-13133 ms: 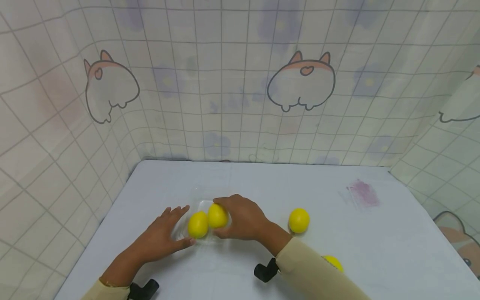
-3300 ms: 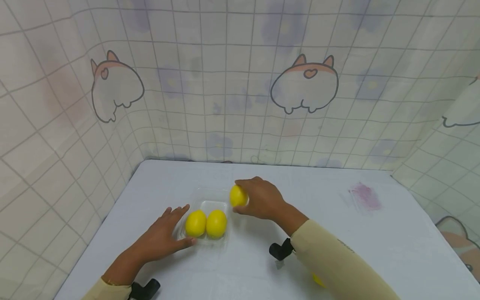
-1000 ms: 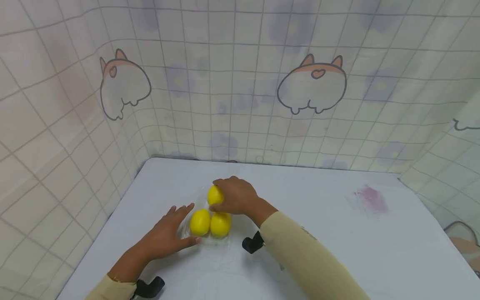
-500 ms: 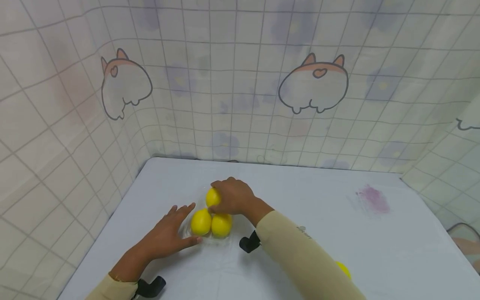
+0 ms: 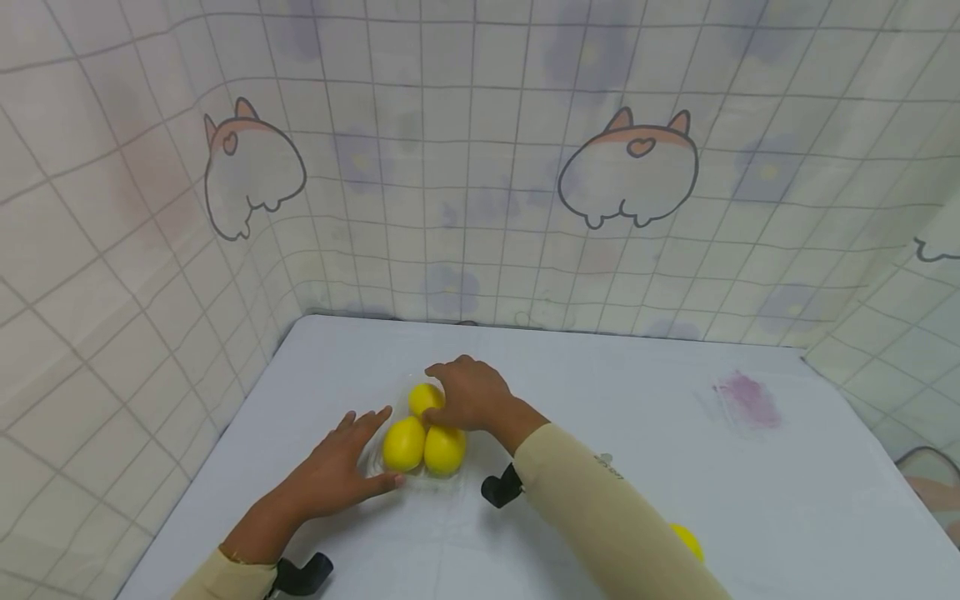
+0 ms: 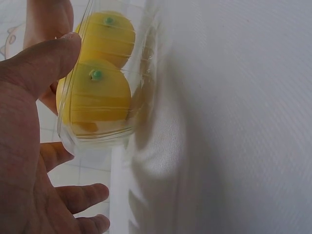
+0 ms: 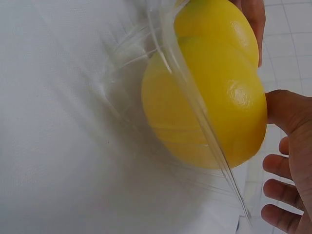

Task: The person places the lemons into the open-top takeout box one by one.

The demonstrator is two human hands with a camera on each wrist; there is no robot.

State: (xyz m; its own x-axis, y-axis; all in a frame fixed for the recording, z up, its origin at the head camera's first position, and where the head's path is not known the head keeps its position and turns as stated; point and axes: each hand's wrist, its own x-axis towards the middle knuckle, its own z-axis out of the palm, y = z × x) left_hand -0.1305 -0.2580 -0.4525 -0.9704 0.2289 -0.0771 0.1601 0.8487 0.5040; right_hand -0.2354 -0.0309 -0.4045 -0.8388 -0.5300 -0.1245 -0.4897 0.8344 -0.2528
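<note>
Three yellow lemons sit close together in a clear plastic box [image 6: 100,140]. In the head view there is a front left lemon [image 5: 402,446], a front right lemon [image 5: 445,454] and a rear lemon [image 5: 424,400]. My right hand [image 5: 472,392] hovers over the rear lemon with its fingers parted from it. Its thumb lies against or close to the front right lemon, and in the right wrist view its fingers hang free of the box. At the box's left side my left hand [image 5: 330,467] spreads its fingers, the thumb touching the rim.
Another lemon [image 5: 686,542] lies on the white table [image 5: 615,375], partly hidden by the right sleeve [image 5: 600,508]. A pinkish stain or patch [image 5: 747,400] shows at the back right. A checked curtain [image 5: 495,167] surrounds the table's back and sides.
The right hand carried a third lemon from the right into the back of the box and has let go of it. The left hand has stayed at the box's left side.
</note>
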